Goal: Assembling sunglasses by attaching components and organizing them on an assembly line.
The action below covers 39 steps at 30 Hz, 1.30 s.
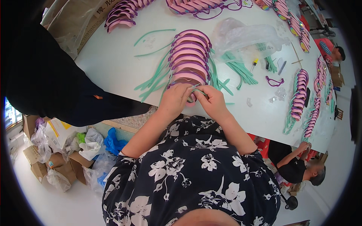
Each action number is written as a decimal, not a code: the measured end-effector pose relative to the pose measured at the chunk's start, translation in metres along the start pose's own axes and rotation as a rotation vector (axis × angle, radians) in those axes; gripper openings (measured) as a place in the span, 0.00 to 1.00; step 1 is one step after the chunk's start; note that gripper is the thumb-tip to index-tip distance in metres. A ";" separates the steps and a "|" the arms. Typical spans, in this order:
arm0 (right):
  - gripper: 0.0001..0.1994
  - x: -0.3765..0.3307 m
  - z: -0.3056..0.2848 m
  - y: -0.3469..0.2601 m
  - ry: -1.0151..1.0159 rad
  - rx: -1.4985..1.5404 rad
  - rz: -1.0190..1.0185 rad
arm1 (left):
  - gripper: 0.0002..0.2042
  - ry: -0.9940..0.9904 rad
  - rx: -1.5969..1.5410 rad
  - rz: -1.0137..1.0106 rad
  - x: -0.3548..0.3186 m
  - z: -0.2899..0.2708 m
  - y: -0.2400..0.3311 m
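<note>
My left hand (pixel 175 98) and my right hand (pixel 212 101) meet at the near edge of the white table (pixel 113 64). Both pinch a pink foam piece with a green strip (pixel 194 90) between the fingertips. Just beyond my hands lies a row of overlapping pink and purple foam arcs (pixel 189 56) with long green strips (pixel 154 77) fanning out from them on the left.
A crumpled clear plastic bag (pixel 245 37) and loose green strips (pixel 241 69) lie to the right. More rows of pink pieces (pixel 299 96) run along the table's right side. A person in black (pixel 41 75) stands at left. Another person (pixel 301 165) sits at the table's right end. Boxes and bags (pixel 64 150) crowd the floor.
</note>
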State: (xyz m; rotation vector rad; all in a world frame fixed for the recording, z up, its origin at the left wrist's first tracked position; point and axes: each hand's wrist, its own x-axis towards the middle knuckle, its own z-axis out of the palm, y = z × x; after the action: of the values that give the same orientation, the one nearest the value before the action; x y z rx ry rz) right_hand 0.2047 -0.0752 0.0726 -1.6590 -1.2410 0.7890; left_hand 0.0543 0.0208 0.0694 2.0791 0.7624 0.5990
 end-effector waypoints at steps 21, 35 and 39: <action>0.04 0.000 -0.001 0.003 0.028 0.638 0.407 | 0.13 -0.235 0.087 0.110 0.004 0.000 -0.012; 0.04 0.002 0.008 0.002 0.036 0.504 0.255 | 0.08 -0.379 -0.210 0.094 0.005 -0.001 -0.014; 0.04 0.000 0.004 0.002 0.028 0.352 0.177 | 0.07 -0.280 -0.076 0.146 -0.001 0.004 -0.013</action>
State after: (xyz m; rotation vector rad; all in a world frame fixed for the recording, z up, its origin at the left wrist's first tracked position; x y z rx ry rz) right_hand 0.2024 -0.0741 0.0688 -1.4950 -0.8833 1.0252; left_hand 0.0521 0.0240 0.0559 2.1024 0.4245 0.3961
